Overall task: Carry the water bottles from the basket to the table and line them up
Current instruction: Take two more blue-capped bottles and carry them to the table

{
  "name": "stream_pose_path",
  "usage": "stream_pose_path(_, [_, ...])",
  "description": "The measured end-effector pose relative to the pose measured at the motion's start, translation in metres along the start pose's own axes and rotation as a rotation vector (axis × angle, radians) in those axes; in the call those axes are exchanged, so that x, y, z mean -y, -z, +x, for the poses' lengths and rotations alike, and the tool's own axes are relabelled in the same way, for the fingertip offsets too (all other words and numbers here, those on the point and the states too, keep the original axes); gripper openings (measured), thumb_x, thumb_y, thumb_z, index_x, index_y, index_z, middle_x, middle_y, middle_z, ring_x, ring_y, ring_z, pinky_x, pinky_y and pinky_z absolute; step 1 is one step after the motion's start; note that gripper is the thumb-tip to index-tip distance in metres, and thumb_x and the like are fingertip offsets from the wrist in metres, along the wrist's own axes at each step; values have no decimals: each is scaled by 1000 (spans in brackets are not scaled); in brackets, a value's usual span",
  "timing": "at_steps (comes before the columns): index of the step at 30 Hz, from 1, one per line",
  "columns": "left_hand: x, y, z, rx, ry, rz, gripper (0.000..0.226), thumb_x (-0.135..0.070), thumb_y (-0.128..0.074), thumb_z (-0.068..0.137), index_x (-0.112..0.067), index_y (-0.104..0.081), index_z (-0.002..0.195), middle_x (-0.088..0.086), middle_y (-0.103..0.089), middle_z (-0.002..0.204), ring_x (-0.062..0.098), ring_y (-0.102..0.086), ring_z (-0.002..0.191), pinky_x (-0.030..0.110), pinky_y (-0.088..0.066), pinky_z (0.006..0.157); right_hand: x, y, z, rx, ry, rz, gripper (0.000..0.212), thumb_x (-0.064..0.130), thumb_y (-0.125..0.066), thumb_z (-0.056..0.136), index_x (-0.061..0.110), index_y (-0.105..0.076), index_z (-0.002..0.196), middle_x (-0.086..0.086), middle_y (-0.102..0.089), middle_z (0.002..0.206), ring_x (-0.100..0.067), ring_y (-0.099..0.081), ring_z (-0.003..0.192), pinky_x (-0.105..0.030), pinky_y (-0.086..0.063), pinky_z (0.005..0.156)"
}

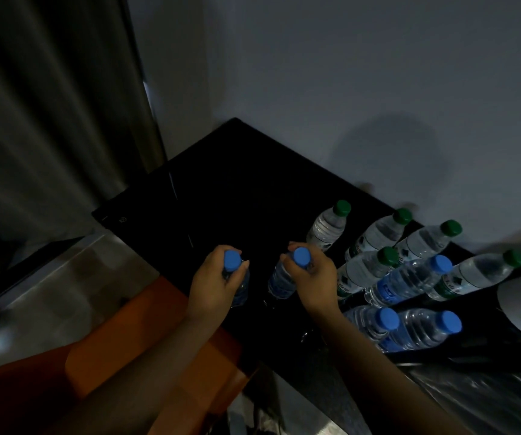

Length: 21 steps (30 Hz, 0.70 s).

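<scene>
left hand (212,281): wrapped round neck of left bottle (242,287), clear, blue cap
right hand (312,277): gripping neck of right bottle (281,281), same look
table (237,189): black, under both grips
other bottles (410,277): right of that grip, green or blue caps

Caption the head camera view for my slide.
Left hand grips the left blue-capped bottle, right hand the right blue-capped bottle, at the black table beside eight standing bottles.

8 bottles (406,281) on table (237,189), right
</scene>
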State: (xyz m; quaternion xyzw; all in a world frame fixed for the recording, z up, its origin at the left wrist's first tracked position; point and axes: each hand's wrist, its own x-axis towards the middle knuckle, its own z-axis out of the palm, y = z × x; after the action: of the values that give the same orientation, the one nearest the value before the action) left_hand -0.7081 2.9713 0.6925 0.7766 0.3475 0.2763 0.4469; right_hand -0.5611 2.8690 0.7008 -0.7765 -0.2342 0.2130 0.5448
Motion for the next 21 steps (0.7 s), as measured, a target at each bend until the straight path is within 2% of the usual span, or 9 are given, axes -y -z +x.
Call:
stream_pose_path(3, [-1, 0, 0, 4, -3, -5, 30, -26, -58, 90, -6, -55, 111, 10, -59, 100, 21, -62, 90, 39, -54, 76, -3, 1, 1, 6, 0, -2, 25, 17, -69, 84, 14, -62, 108, 0, -67, 100, -13, -65, 94, -34, -56, 83])
stream_pose_path(7, [-3, 0, 1, 8, 2, -1, 28, -22, -58, 90, -4, -55, 111, 12, -59, 99, 22, -62, 89, 36, -53, 76, -4, 6, 4, 32, 7, -75, 26, 21, -68, 85, 25, -55, 107, 13, -61, 95, -5, -61, 90, -22, -50, 77])
stream_pose_path(9, [-4, 1, 1, 12, 13, -4, 28, -22, -58, 90, -4, -55, 111, 12, -58, 98, 22, -61, 87, 36, -53, 75, -2, 10, 8, 70, 9, -120, 25, 20, -68, 85, 26, -53, 104, 14, -59, 91, -6, -60, 86, -23, -51, 76])
stream_pose_path(11, [-4, 1, 1, 14, 22, -2, 27, -21, -59, 90, -4, -55, 111, 11, -58, 99, 21, -61, 88, 37, -54, 77, 2, 15, 13, 137, 19, -201, 24, 22, -68, 85, 24, -51, 102, 12, -59, 90, -10, -59, 85, -22, -50, 73])
stream_pose_path(13, [-5, 0, 0, 25, 24, -3, 28, -21, -59, 90, -4, -55, 112, 11, -59, 102, 21, -61, 92, 38, -54, 80, 6, 19, 15, 216, -12, -255, 26, 23, -68, 86, 21, -49, 104, 2, -60, 96, -16, -60, 88, -21, -48, 72])
stream_pose_path(16, [-5, 1, 0, 35, 15, 13, 29, -20, -59, 90, -3, -54, 114, 13, -59, 106, 22, -61, 95, 40, -53, 82, 13, 25, 12, 257, -95, -293, 38, 25, -68, 85, 13, -48, 115, -7, -60, 109, -12, -57, 85, -17, -46, 68])
stream_pose_path(18, [-5, 2, 1, 34, 22, 2, 28, -18, -59, 90, -2, -54, 112, 14, -59, 103, 24, -61, 92, 40, -53, 81, 18, 31, 5, 260, -115, -388, 50, 26, -68, 85, 9, -44, 125, -7, -59, 117, -17, -58, 95, -24, -48, 76])
stream_pose_path(20, [-7, 3, 2, 32, 25, 6, 26, -19, -60, 90, -2, -55, 109, 14, -59, 97, 24, -61, 85, 39, -53, 75, 22, 38, -7, 290, -63, -554, 53, 26, -67, 85, 8, -43, 129, -8, -59, 121, -24, -58, 106, -31, -48, 85])
stream_pose_path(21, [-7, 3, 2, 30, 22, 11, 25, -20, -60, 90, -2, -55, 108, 13, -59, 95, 24, -60, 83, 38, -52, 74, 24, 42, -14, 309, -23, -642, 53, 26, -66, 86, 9, -44, 130, -8, -60, 122, -25, -58, 107, -31, -47, 86])
